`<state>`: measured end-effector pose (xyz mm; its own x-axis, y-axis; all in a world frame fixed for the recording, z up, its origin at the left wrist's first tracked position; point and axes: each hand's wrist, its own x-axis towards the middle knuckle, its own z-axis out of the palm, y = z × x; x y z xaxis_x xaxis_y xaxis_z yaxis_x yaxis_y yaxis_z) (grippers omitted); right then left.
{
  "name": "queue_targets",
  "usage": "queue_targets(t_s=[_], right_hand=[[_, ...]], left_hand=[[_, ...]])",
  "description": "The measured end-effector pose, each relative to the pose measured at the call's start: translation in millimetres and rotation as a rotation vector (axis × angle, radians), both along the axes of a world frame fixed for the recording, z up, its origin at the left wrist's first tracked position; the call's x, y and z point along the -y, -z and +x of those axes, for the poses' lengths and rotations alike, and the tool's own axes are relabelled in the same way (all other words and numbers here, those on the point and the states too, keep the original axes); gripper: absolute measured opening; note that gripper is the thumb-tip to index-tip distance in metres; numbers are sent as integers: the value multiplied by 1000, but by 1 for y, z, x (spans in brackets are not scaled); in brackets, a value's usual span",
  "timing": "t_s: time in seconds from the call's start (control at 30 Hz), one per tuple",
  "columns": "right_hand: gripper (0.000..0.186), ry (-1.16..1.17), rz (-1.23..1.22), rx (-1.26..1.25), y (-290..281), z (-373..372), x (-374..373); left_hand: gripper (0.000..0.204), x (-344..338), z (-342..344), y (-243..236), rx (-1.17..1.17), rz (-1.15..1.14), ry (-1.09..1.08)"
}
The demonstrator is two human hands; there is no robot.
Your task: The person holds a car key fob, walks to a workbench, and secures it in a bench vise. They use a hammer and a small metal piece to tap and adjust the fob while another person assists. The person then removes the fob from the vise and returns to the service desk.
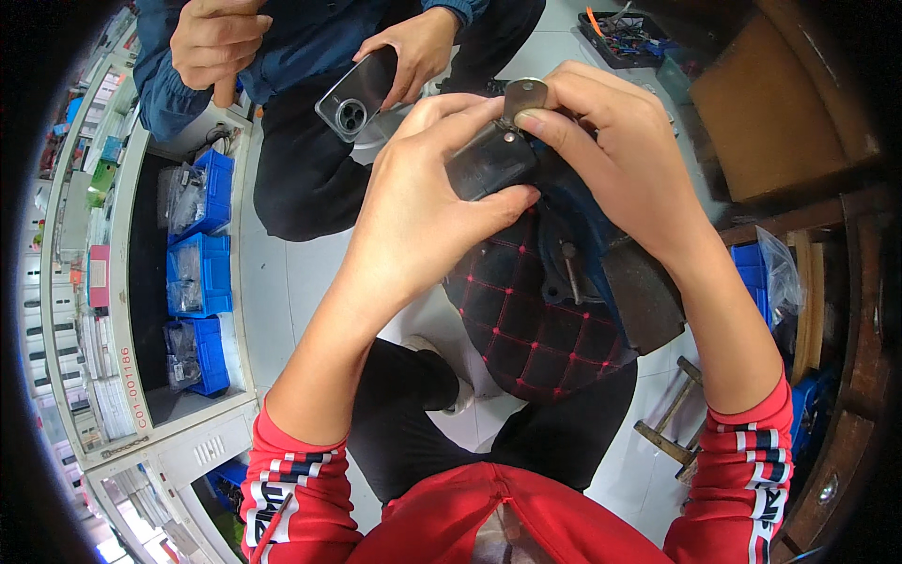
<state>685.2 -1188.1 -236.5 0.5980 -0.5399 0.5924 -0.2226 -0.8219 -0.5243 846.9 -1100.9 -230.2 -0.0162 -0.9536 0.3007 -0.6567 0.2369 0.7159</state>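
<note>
My left hand [409, 202] grips a dark, smooth flat piece [489, 167] with a shiny rivet at its upper corner, thumb along its near edge and fingers over its far side. My right hand [615, 141] is closed in a pinch on a small rounded metal tab [524, 94] with a hole. This tab meets the dark piece near the rivet; whether the two are joined I cannot tell. Just beneath and right of my hands stands a blue bench vise [587, 240], its jaws partly hidden by my right hand.
Across from me sits a person in dark clothes, one hand [418, 52] holding a smartphone [352, 108]. Below the vise lies a black quilted cushion [526, 324] with red stitching. Left is a white cabinet with blue bins [199, 273]; a black tray of tools [625, 39] sits far right.
</note>
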Motion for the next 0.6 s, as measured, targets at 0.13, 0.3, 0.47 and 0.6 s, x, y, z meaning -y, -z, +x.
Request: queue_targets(t_s=[0.13, 0.3, 0.47, 0.6], right_hand=[[13, 25, -12, -10, 0, 3, -2], [17, 64, -64, -45, -1, 4, -2], [18, 82, -37, -47, 1, 4, -2], [18, 80, -34, -33, 3, 2, 0]], left_hand=[[60, 1, 0, 0, 3, -3, -2], [59, -1, 0, -4, 48, -30, -23], [59, 0, -2, -6, -20, 39, -56], [60, 4, -5, -2, -17, -19, -75]])
